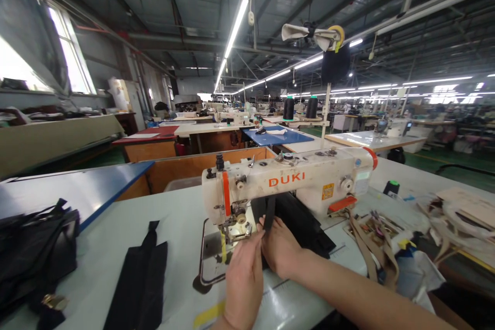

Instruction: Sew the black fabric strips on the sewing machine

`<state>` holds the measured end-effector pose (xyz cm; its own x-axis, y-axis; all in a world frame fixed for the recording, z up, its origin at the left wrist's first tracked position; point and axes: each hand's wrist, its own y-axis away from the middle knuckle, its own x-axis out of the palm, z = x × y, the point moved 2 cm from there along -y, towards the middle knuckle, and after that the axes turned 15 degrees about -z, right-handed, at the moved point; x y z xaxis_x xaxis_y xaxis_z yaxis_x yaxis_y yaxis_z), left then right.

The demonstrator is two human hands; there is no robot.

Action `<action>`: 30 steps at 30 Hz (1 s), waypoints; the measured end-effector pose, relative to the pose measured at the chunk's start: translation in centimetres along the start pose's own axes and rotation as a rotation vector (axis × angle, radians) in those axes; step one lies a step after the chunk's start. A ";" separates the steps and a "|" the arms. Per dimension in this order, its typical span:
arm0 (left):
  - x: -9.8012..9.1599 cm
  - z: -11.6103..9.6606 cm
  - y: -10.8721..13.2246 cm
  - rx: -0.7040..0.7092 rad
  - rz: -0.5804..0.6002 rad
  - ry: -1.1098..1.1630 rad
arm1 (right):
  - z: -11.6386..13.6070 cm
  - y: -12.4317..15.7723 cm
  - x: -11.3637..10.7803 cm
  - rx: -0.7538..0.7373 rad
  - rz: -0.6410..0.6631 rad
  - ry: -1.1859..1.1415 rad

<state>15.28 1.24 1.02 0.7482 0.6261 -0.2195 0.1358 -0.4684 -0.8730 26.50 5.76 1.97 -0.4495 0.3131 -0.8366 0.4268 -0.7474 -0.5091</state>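
Both of my hands meet just right of the needle area of a white sewing machine (251, 180). My left hand (244, 273) has its fingers closed at the lower end of a black strap (269, 214). My right hand (280, 247) wraps round the same strap, which stands up between the fingers. Under the machine's arm lies a pile of black fabric pieces (305, 221), behind and beside my right hand. A black fabric panel (139, 283) with a narrow strap at its top lies on the table to the left.
More black fabric (34, 258) is heaped at the far left. To the right are tan straps (367, 247), a small tray of tools (377, 224) and a black thread cone (392, 188). A thread stand pole (325, 113) rises behind the machine.
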 end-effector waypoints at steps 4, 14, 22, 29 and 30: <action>-0.3 -0.3 0.1 0.073 -0.007 0.021 | -0.8 -1.0 1.7 -0.045 0.113 0.045; -0.4 -0.8 -0.2 0.176 -0.056 0.036 | -6.2 -1.4 -2.1 -0.105 0.209 -0.049; -1.7 -2.3 -0.2 0.393 -0.059 0.036 | -3.7 0.2 -1.2 0.131 0.000 -0.332; -5.9 -6.2 0.5 0.677 0.004 -0.042 | -1.0 4.8 -4.8 0.475 -0.031 -0.796; -6.3 -6.8 0.8 0.704 0.002 -0.078 | -0.4 5.7 -5.7 0.527 0.007 -0.897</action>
<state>15.10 -7.35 4.64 0.6955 0.6809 -0.2294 -0.3376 0.0279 -0.9409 31.82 -0.02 3.72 -0.9589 -0.0814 -0.2719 0.1316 -0.9763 -0.1717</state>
